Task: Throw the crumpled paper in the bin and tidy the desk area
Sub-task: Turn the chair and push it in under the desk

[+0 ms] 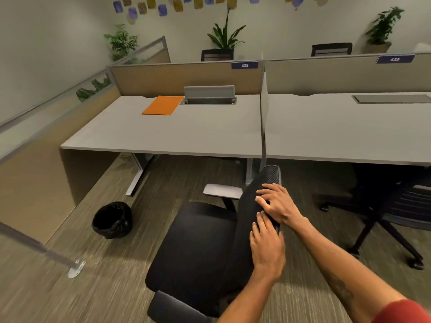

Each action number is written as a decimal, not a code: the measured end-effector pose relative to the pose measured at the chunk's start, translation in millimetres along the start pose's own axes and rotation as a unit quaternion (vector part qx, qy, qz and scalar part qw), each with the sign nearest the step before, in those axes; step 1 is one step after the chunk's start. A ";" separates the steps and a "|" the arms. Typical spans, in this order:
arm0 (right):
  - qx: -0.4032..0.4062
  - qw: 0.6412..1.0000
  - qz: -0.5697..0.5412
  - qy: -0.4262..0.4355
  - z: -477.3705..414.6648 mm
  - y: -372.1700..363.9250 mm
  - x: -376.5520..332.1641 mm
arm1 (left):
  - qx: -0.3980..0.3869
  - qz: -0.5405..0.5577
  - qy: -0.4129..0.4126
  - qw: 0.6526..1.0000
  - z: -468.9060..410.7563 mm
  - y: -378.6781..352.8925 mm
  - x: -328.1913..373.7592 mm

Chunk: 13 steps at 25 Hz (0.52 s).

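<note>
No crumpled paper shows in this view. A black bin [112, 220] with a black liner stands on the carpet, left of the desk [163, 138] front. An orange folder [163, 105] lies flat at the back of the desk. A black office chair [198, 248] stands in front of me, turned sideways. My right hand [278, 203] curls over the top edge of its mesh backrest [271, 174]. Just below it, my left hand [267, 243] rests on the same edge with fairly straight fingers.
A grey cable hatch [209, 92] stands open at the desk's back edge. A second black chair [394, 206] sits under the neighbouring desk [338, 136] on the right. A partition's metal foot [76, 269] is bolted to the carpet at the left. Fabric dividers enclose the desks.
</note>
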State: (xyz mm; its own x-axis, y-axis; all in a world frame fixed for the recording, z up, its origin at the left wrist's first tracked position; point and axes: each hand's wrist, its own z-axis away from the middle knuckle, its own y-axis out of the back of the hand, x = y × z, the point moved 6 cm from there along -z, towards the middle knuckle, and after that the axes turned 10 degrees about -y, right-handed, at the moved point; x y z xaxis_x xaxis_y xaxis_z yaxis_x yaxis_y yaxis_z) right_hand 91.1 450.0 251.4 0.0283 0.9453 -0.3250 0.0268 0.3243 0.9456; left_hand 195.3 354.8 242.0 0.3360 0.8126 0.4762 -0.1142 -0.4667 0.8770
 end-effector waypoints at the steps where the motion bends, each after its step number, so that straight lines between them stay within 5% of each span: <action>1: 0.006 1.000 0.003 -0.002 0.6 -2.4 -7.4 | -0.008 0.008 -0.005 1.000 2.4 4.3 -7.9; 13: 0.081 0.992 0.047 -0.089 25.6 -53.3 -122.9 | -0.059 0.003 -0.091 0.994 40.1 71.0 -131.8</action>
State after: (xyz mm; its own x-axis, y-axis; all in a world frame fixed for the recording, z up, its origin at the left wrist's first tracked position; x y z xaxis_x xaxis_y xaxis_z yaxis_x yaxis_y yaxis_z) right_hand 111.7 315.6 240.5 0.2145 0.9450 -0.2468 0.1750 0.2114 0.9616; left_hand 180.4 200.6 238.9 0.4977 0.7278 0.4717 -0.2222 -0.4187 0.8805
